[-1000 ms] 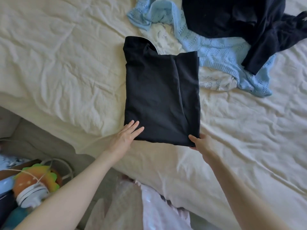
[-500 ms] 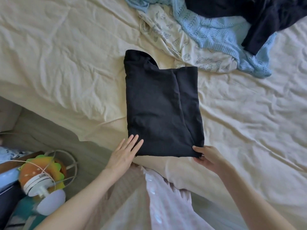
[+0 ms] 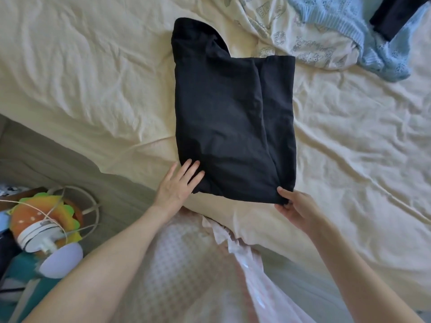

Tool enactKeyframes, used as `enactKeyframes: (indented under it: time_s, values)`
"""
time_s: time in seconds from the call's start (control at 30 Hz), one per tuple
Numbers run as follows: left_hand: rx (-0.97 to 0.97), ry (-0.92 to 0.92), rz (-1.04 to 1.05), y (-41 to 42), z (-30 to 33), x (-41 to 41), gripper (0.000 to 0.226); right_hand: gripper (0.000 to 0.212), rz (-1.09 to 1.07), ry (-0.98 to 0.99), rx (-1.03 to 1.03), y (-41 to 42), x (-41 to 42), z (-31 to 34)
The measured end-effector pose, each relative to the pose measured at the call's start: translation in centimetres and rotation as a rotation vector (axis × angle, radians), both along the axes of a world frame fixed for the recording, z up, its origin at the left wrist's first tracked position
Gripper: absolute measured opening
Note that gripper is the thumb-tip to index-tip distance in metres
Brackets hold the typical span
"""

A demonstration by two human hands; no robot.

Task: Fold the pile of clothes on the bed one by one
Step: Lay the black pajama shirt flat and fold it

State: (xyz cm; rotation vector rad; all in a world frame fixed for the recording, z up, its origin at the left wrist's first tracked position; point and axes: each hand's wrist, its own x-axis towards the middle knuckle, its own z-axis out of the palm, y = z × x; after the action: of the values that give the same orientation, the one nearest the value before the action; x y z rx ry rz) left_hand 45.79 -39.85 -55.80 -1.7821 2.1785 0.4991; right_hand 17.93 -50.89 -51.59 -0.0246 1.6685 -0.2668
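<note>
A black garment (image 3: 228,117), folded into a tall rectangle, lies on the cream bed sheet (image 3: 93,78) near the bed's front edge. My left hand (image 3: 178,185) rests flat with straight fingers on its near left corner. My right hand (image 3: 295,207) pinches its near right corner between thumb and fingers. At the top right lies the unfolded pile: a cream printed cloth (image 3: 300,43), a light blue knit (image 3: 382,57) and a dark navy garment (image 3: 394,17) at the frame edge.
The bed's front edge runs diagonally from left to lower right. On the floor at the lower left stand a small fan and an orange-green toy (image 3: 44,220) with a cord. My pink patterned clothing (image 3: 198,276) fills the bottom centre.
The black garment has slid toward the bed's front edge with both hands on its near corners. The pile now sits farther up and right in view.
</note>
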Motion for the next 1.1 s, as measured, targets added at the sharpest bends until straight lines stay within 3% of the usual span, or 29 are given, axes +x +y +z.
enactKeyframes:
  time_s: [0.17,0.4,0.63,0.87,1.03,1.1]
  values:
    - [-0.109,0.251,-0.009,0.4,1.7,2.6,0.068,0.005,0.029,0.018,-0.047,-0.4,0.4,1.4]
    - [-0.137,0.452,0.063,0.3,5.2,3.5,0.051,0.004,0.043,0.033,-0.070,-1.0,0.7,4.1]
    - [0.118,0.696,0.691,-3.0,7.9,3.8,0.026,0.018,-0.025,0.125,-0.187,-2.3,0.9,6.2]
    - [-0.054,0.982,0.980,-10.3,7.8,5.8,0.016,0.006,0.083,0.203,-0.456,-10.3,5.3,7.5]
    - [-0.106,0.941,1.126,-17.9,5.8,8.2,0.015,0.002,0.105,0.220,-0.364,-18.7,9.5,4.3]
    - [-0.116,0.897,1.193,-20.6,4.5,9.0,0.018,0.010,0.099,0.176,-0.340,-21.3,11.1,2.7]
